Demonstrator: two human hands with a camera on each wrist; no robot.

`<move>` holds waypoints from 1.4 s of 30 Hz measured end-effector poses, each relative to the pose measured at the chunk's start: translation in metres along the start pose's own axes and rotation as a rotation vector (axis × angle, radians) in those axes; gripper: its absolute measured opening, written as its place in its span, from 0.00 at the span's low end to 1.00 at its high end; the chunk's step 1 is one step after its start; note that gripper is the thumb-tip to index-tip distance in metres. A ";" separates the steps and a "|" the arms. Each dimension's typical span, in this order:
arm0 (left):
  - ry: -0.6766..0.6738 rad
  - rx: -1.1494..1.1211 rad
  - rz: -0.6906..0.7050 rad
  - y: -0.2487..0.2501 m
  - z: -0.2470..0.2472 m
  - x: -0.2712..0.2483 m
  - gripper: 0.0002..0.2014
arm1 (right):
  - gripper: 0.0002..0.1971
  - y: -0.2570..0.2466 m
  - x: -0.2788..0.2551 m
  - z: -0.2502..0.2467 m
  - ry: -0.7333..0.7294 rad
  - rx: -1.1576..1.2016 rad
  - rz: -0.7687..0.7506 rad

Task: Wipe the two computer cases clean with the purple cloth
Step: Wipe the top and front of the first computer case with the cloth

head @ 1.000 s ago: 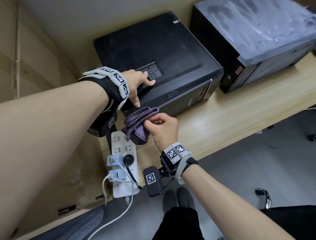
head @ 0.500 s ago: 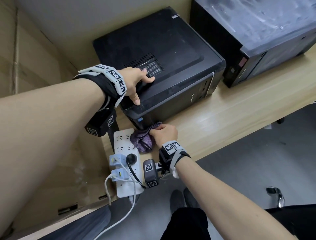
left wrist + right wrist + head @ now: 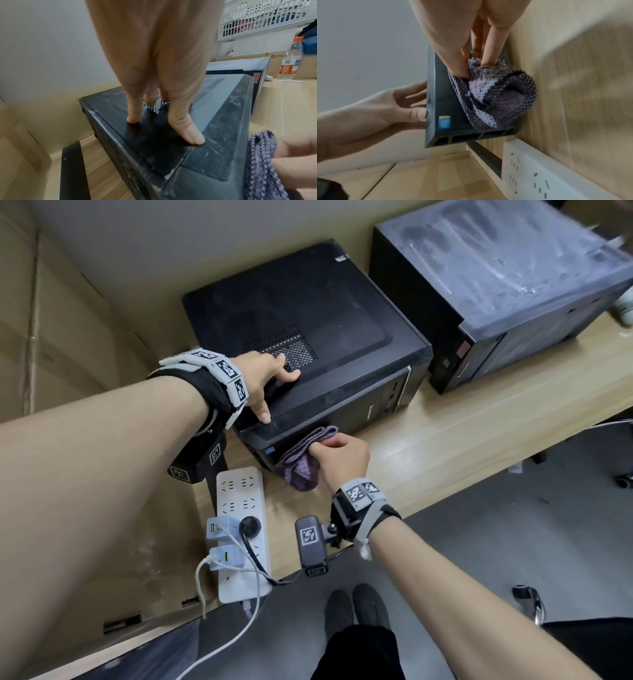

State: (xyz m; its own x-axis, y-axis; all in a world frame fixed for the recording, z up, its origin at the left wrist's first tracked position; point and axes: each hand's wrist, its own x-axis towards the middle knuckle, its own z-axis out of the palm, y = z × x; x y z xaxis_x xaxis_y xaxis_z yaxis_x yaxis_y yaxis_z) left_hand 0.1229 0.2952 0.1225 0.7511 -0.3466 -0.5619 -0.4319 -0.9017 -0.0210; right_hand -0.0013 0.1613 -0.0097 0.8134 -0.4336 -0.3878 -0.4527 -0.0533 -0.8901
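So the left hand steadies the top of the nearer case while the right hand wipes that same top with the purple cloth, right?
Not quite. The left hand does steady the top of the nearer case, but the right hand presses the purple cloth against its front panel, not its top. The right wrist view shows this best.

Wooden desk (image 3: 445,446): two cases (image 3: 308,337), power strip (image 3: 239,498)

My purple cloth (image 3: 301,467) has a dotted weave; the near case (image 3: 308,337) is black with a blue sticker (image 3: 444,122), the far case (image 3: 513,285) perhaps dusty grey-black.
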 end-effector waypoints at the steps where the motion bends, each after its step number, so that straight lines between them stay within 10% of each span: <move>1: -0.001 0.001 0.001 0.000 0.001 0.000 0.52 | 0.07 0.002 -0.003 0.004 -0.003 0.008 -0.002; 11: 0.008 -0.005 0.011 -0.002 0.007 0.001 0.52 | 0.05 0.028 -0.010 0.024 -0.078 -0.121 0.134; 31: 0.048 0.019 0.057 0.000 -0.002 -0.004 0.49 | 0.10 0.008 -0.039 0.045 -0.129 -0.059 -0.517; 38: 0.034 0.024 0.056 -0.002 0.001 -0.004 0.50 | 0.02 0.044 -0.004 0.011 -0.048 -0.211 -0.202; 42: 0.017 0.057 0.048 0.002 -0.004 -0.005 0.50 | 0.12 0.000 0.012 -0.048 0.034 -0.109 -0.318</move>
State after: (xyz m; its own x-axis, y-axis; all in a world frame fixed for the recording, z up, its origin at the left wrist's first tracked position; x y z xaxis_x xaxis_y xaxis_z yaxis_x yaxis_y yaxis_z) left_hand 0.1199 0.2946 0.1284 0.7369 -0.3938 -0.5495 -0.4948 -0.8680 -0.0414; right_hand -0.0092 0.1130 -0.0027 0.9083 -0.4097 -0.0850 -0.2163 -0.2858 -0.9335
